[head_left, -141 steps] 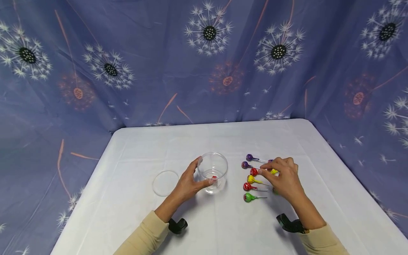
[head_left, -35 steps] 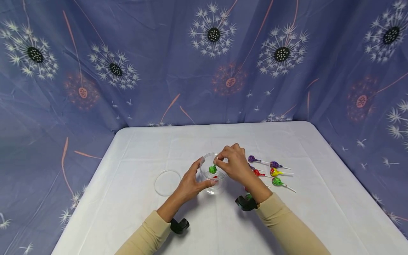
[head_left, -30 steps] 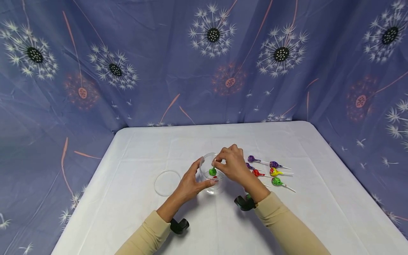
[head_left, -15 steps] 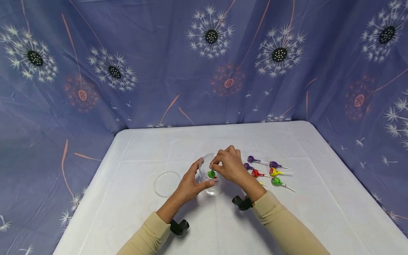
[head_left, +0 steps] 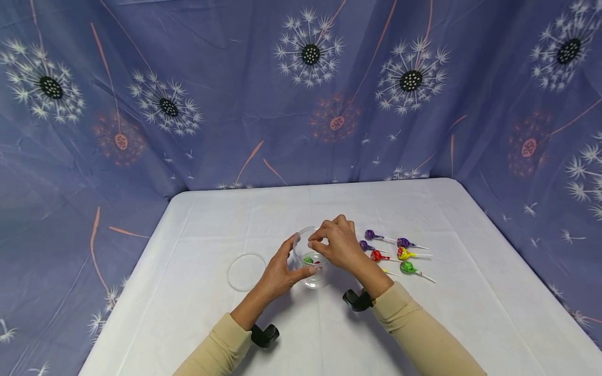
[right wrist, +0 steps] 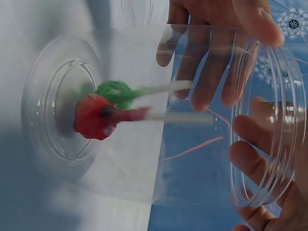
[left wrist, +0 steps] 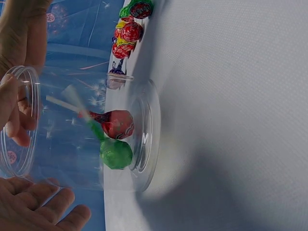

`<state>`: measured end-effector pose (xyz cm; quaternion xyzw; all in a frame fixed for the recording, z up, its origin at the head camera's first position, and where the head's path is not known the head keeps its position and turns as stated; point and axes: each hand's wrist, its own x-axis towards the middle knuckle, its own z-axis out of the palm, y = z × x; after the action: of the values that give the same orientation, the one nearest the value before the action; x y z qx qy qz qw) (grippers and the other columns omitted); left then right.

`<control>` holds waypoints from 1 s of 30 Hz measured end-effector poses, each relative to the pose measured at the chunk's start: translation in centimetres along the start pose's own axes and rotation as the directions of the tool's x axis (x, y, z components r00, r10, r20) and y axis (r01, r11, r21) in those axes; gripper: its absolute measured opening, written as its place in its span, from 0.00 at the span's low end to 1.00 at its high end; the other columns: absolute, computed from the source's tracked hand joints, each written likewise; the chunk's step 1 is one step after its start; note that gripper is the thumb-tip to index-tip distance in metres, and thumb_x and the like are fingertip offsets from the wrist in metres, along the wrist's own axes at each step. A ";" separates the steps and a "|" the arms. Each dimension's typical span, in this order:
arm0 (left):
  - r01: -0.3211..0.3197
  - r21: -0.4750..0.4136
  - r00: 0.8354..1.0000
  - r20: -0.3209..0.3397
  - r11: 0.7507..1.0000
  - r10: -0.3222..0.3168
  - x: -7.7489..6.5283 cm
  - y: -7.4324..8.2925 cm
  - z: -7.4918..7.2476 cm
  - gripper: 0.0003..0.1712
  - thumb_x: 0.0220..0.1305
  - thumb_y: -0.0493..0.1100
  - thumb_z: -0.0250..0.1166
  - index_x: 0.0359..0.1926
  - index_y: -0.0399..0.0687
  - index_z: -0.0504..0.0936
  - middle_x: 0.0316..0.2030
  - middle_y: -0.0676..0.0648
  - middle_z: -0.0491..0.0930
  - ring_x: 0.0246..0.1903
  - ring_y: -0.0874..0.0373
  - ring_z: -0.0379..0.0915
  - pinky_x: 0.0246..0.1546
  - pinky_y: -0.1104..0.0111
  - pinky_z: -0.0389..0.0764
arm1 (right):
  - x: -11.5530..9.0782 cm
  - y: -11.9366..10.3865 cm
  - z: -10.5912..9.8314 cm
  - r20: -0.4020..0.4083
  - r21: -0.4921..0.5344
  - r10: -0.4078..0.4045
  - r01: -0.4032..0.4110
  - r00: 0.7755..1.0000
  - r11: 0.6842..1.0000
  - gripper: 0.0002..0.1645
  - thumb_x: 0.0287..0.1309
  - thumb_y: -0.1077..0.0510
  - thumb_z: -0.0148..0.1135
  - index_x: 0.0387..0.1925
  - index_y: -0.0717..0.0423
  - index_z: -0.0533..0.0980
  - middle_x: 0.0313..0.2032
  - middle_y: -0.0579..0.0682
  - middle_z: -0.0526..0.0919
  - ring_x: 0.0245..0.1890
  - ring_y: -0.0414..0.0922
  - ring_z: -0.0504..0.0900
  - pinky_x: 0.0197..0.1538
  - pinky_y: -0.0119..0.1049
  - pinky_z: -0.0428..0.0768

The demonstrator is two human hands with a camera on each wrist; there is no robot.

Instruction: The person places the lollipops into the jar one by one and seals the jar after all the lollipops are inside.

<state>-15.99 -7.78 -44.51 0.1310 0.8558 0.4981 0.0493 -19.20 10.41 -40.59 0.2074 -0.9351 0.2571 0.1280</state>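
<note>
My left hand (head_left: 278, 274) holds a clear plastic jar (head_left: 316, 284) upright on the table, thumb and fingers round its side. Inside, at the bottom, are a red lollipop (left wrist: 119, 124) and a green lollipop (left wrist: 116, 155), both with sticks pointing up. The green one is slightly blurred. Over the mouth of the jar is my right hand (head_left: 339, 244), its fingertips just inside the rim with nothing between them. In the right wrist view, the stick ends sit below those fingers (right wrist: 250, 161), apart from them.
Several lollipops lie right of the jar, among them a purple one (head_left: 405, 243), a yellow one (head_left: 404, 254), a red one (head_left: 378, 255) and a green one (head_left: 408, 268). My right forearm hides some of this group. A clear round lid (head_left: 246, 254) lies to the left.
My right hand has come left from the lollipops with a green one, lowered it into the jar and let go. The green lollipop has dropped beside the red one. My left hand stays put.
</note>
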 end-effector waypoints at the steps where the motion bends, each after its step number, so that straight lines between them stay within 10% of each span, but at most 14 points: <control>1: 0.004 -0.004 1.000 -0.001 1.000 -0.004 0.0 0.0 0.0 0.55 0.49 0.60 0.71 0.72 0.55 0.52 0.69 0.43 0.60 0.69 0.45 0.55 0.65 0.45 0.62 | -0.1 0.0 0.0 -0.014 0.008 -0.001 0.002 1.000 1.000 0.06 0.52 0.50 0.68 0.31 0.44 0.86 0.30 0.41 0.80 0.39 0.45 0.68 0.50 0.48 0.62; 10: -0.012 -0.041 1.000 0.002 0.999 0.012 0.1 -0.1 0.4 0.55 0.50 0.57 0.72 0.73 0.55 0.51 0.70 0.44 0.58 0.70 0.46 0.55 0.67 0.48 0.61 | -1.8 1.9 -2.2 -0.173 0.111 -0.022 0.042 0.985 0.993 0.08 0.53 0.51 0.68 0.34 0.48 0.85 0.29 0.42 0.80 0.36 0.43 0.66 0.49 0.48 0.61; 30: -0.007 -0.063 1.000 -0.005 0.998 0.007 0.3 -0.1 0.4 0.54 0.49 0.56 0.73 0.72 0.57 0.54 0.70 0.45 0.59 0.70 0.46 0.55 0.67 0.49 0.61 | -11.6 12.9 -5.5 -0.154 0.043 0.339 -0.337 0.928 0.941 0.13 0.52 0.55 0.68 0.39 0.56 0.83 0.37 0.55 0.80 0.43 0.52 0.65 0.42 0.44 0.55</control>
<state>-16.25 -7.45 -44.77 0.1313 0.8392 0.5254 0.0497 -14.11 27.15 -45.54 0.0232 -0.9416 0.2984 0.1546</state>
